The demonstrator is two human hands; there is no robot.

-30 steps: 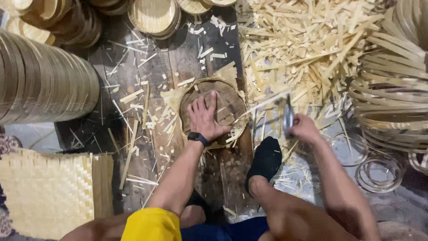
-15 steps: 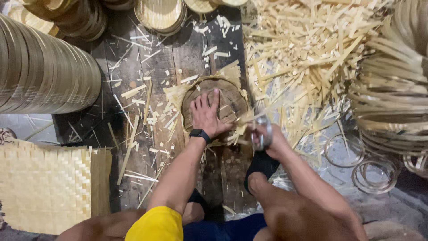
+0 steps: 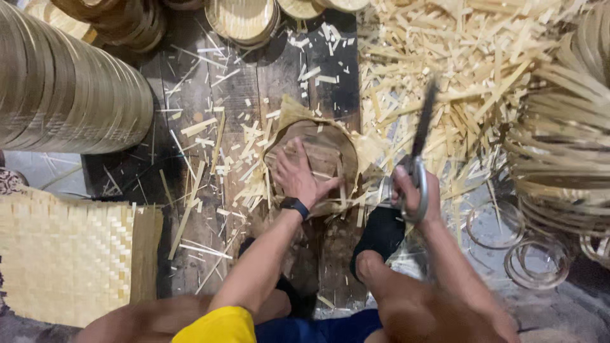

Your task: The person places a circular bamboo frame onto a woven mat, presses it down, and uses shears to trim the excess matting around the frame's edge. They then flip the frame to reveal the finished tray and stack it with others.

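Two hands work: left hand (image 3: 298,179) pressed flat on the round woven basket (image 3: 318,159), right hand (image 3: 413,190) gripping seemingly shears (image 3: 420,143) beside it.

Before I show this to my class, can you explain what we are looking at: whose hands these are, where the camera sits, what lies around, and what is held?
The one picture comes from a camera worn on a person's head, looking down at their own bare hands. The left hand, with a dark wristband, presses flat on a round woven bamboo tray on dark wooden planks. The right hand grips large metal shears, blades pointing up and blurred. Pale bamboo offcuts litter the boards. A flat woven mat lies lower left, a row of bamboo hoops upper left, and coiled strips on the right.
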